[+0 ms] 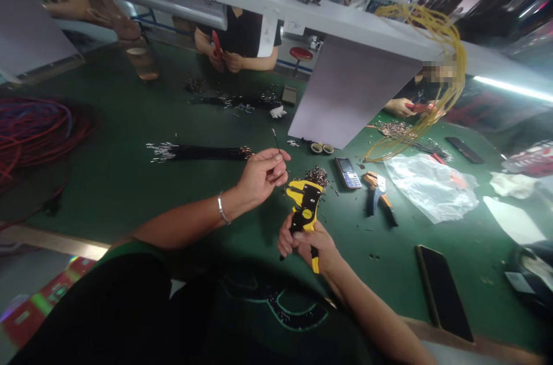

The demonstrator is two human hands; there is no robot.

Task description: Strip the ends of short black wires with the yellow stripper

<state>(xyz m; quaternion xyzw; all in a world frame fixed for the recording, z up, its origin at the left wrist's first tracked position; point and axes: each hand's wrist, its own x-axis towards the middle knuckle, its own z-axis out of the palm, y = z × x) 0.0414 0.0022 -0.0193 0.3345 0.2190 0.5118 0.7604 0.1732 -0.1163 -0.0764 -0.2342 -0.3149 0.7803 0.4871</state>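
Observation:
My left hand (262, 176) pinches a thin black wire (277, 140) with a pale tip pointing up. In my right hand (309, 241) is a yellow and black wire stripper (307, 204), its jaws up and toward the left hand. A long bundle of black wires (203, 152) with bare, silvery left ends lies left of my left hand. Just beyond the stripper's head sits a small heap of metal terminals or wire scraps (317, 176), too fine to tell.
Right of the heap lie a keypad phone (348, 173), an orange and blue hand tool (379, 197) and a clear plastic bag (432, 189). A dark smartphone (444, 293) rests near the front edge. Red cables (34, 135) coil at left. Two co-workers across the table hold red tools.

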